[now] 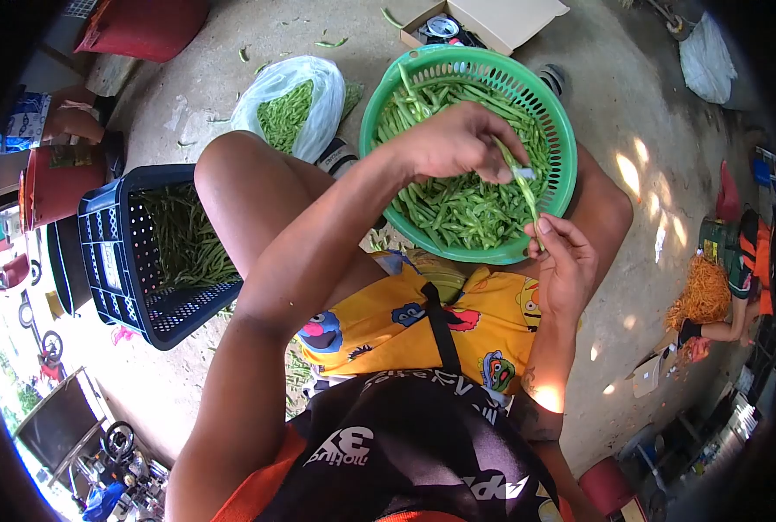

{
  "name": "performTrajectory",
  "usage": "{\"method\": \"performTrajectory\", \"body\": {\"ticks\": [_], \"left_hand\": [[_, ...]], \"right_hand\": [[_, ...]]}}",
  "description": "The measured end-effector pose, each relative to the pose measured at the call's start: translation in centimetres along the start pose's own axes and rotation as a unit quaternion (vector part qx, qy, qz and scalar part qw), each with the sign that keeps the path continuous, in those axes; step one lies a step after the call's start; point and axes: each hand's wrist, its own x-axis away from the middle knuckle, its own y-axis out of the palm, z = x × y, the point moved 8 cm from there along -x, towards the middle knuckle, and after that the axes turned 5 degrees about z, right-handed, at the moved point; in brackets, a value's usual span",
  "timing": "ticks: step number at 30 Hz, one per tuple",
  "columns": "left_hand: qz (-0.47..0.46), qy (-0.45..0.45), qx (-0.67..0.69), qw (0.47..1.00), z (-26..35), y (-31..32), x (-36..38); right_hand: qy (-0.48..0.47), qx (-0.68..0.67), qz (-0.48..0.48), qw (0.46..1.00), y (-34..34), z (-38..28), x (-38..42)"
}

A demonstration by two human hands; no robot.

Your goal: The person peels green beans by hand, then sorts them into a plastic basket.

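Observation:
My left hand [466, 143] is closed above the basket, its fingertips pinching a small flat silvery piece [524, 173] that looks like a blade and rests against a long green bean pod [528, 198]. Lower down, the fingers of my right hand [566, 257] grip the near end of that pod. The pod's upper end runs up beside my left fingers. Below both hands, between my legs, a green plastic basket [566, 143] holds many green pods [466, 209], some showing pale, cut-looking surfaces.
To the left stands a dark blue crate [114, 278] of darker long pods. A clear plastic bag [327, 96] of small green pieces sits beyond my knee. An open cardboard box [509, 22] lies past the basket. At right, another person's arm [725, 331] is near orange shreds [705, 291].

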Motion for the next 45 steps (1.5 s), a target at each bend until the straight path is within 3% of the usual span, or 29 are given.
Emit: {"method": "performTrajectory", "body": {"ticks": [4, 8, 10, 12, 15, 17, 20, 24, 28, 32, 33, 39, 45], "left_hand": [[-0.006, -0.003, -0.054, 0.999, 0.1, -0.7, 0.4], [0.056, 0.021, -0.027, 0.998, 0.3, -3.3, 0.0], [0.034, 0.044, -0.088, 0.995, 0.7, -1.7, 0.0], [-0.023, 0.012, -0.068, 0.997, 0.4, 0.7, 0.3], [-0.025, 0.008, -0.123, 0.992, 0.5, 0.2, 0.4], [0.031, 0.016, -0.066, 0.997, 0.5, -2.2, 0.2], [0.033, 0.008, -0.041, 0.999, 0.7, -2.2, 0.3], [-0.041, -0.001, -0.053, 0.998, -0.4, 1.8, 0.1], [0.026, 0.025, -0.049, 0.998, 0.3, -1.8, 0.2], [-0.024, 0.022, -0.004, 0.999, 0.2, -0.2, 0.0], [-0.036, 0.026, -0.064, 0.997, 0.5, 0.9, 0.2], [-0.019, 0.023, -0.058, 0.998, 0.1, -0.1, 0.1], [-0.047, 0.016, -0.096, 0.994, 0.3, 1.0, 0.2]], "right_hand": [[-0.003, -0.006, -0.005, 1.000, 0.5, 0.0, 0.2], [-0.003, -0.015, -0.010, 1.000, -0.5, -0.1, -0.1], [-0.006, -0.014, -0.005, 1.000, 0.2, -0.2, -0.2], [-0.004, -0.010, -0.002, 1.000, 1.0, -0.1, -0.2], [-0.014, -0.023, -0.018, 0.999, 1.6, -0.3, -0.1], [-0.005, -0.013, -0.012, 1.000, 1.2, -0.4, -0.2], [-0.007, -0.012, -0.010, 1.000, 1.1, -0.3, -0.3], [0.001, -0.023, -0.022, 1.000, 2.4, 0.1, -0.6], [-0.003, -0.023, -0.019, 1.000, 2.1, -0.3, -0.5], [0.002, -0.024, -0.019, 1.000, 2.6, -0.2, -0.6], [0.003, -0.024, -0.018, 1.000, 2.8, -0.2, -0.5], [0.028, 0.021, -0.020, 0.999, 2.1, 0.3, 0.1], [-0.012, 0.084, -0.036, 0.996, 2.9, 0.2, 0.7]]}}
